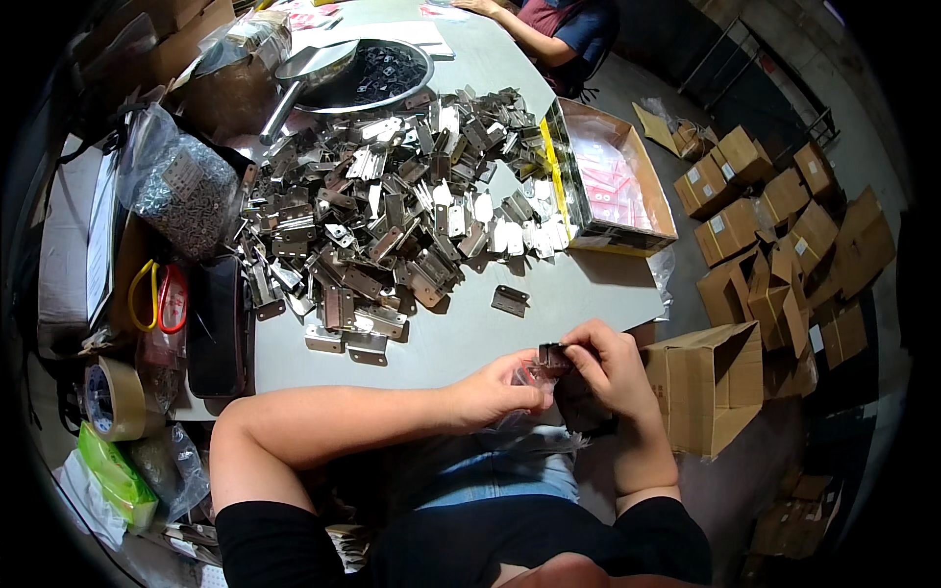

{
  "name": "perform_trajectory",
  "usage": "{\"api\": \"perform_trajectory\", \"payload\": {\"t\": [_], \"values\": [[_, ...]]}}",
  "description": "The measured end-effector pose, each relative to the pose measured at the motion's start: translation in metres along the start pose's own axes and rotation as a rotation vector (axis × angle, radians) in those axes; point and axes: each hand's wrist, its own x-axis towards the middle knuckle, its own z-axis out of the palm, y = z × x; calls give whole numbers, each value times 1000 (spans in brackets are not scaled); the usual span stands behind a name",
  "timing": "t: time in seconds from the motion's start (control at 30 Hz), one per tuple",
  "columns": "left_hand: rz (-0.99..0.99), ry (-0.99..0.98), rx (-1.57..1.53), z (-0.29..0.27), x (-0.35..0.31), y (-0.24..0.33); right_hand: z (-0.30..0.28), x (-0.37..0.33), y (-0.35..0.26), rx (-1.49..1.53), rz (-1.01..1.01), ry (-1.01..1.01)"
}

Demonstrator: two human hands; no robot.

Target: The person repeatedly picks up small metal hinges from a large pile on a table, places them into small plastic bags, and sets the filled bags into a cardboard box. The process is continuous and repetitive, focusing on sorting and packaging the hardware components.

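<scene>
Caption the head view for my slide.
Left hand holds a clear plastic bag, right hand a dark piece, near heaped metal brackets.

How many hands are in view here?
3. The wearer's left hand and right hand are close together at the table's near edge; a co-worker's hand is at the picture's top edge. That co-worker's other hand may be hidden or out of frame.

Left forearm (353, 414), bare, reaches inward across the front; left grip (495, 394) curled closed. Right forearm (647, 456), bare, points forward; right grip (616, 370) pinched, just beside.
</scene>
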Motion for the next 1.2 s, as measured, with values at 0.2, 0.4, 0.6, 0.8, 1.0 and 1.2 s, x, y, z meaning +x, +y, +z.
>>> {"api": "perform_trajectory", "payload": {"t": [0.2,0.4,0.6,0.8,1.0,1.2], "values": [[-104,38,26,7,-7,13,-13,-1,-16,-29,-68,-183],[-27,5,248,10,-1,5,-6,8,-29,-40,-151,-299],[-107,-40,-36,5,-3,4,-21,12,-26,2,-84,-28],[-141,-35,-38,9,-5,8,3,11,-22,25,-41,-122],[-180,56,-43,13,-9,14,10,45,-2,16,4,-47],[-192,-12,-15,9,-5,14,36,66,35,-49,-90,138]]}}
